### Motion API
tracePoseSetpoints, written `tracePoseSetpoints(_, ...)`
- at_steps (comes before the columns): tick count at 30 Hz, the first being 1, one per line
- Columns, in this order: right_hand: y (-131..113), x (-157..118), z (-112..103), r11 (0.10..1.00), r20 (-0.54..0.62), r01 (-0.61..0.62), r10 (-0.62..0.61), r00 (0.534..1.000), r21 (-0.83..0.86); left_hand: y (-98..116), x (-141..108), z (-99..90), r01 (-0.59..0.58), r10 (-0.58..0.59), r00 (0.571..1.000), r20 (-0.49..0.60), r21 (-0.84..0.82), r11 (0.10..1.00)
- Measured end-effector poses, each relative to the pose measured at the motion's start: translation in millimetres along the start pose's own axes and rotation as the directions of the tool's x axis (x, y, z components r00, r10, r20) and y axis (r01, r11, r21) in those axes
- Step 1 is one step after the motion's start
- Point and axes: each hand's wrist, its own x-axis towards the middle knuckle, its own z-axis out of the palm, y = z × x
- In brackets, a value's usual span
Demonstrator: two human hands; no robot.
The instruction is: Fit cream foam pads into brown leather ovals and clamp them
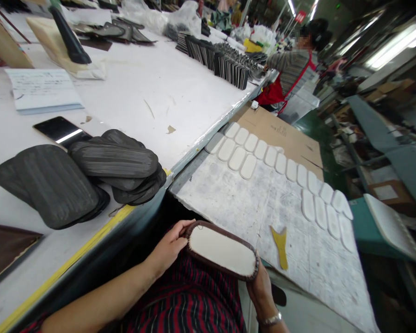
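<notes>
Above my lap I hold an oblong piece (222, 249) with a white flat face and a dark brown gathered leather rim, like a bag base. Its left end is gripped by my left hand (173, 245), thumb on the rim. My right hand (260, 282) wraps round the right end, its fingers mostly hidden beneath. To the right, on the grey board, lies a yellow forked tool (280, 247). Rows of white oval pieces (247, 166) are laid out farther along that board.
Stacks of dark grey oval pieces (55, 185) and a phone (60, 130) lie on the white table (131, 92) at left. A notepad (43, 90) and black striped stacks (215, 60) are farther back. A co-worker (291, 69) in a red apron stands beyond a cardboard sheet (277, 134).
</notes>
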Motion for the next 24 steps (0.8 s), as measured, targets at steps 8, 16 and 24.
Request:
tracePoseSetpoints(8, 1.3, 3.3, -0.1, 0.998, 0.047, -0.033, 0.031, 0.998, 0.045, 28.5, 7.1, -27.2, 0.199, -0.204, 0.959, 0.195, 0.045, 0.979)
tracePoseSetpoints(16, -4.5, 7.9, 0.1, 0.942, 0.077, -0.156, 0.139, 0.987, 0.296, 29.9, 20.0, -37.1, 0.261, -0.285, 0.921, 0.264, 0.123, 0.957)
tracePoseSetpoints(24, -39.0, 14.8, -5.8, 0.746, 0.146, -0.299, 0.266, 0.953, 0.595, 26.0, 20.5, -27.1, 0.338, -0.361, 0.928, 0.091, 0.199, 0.92)
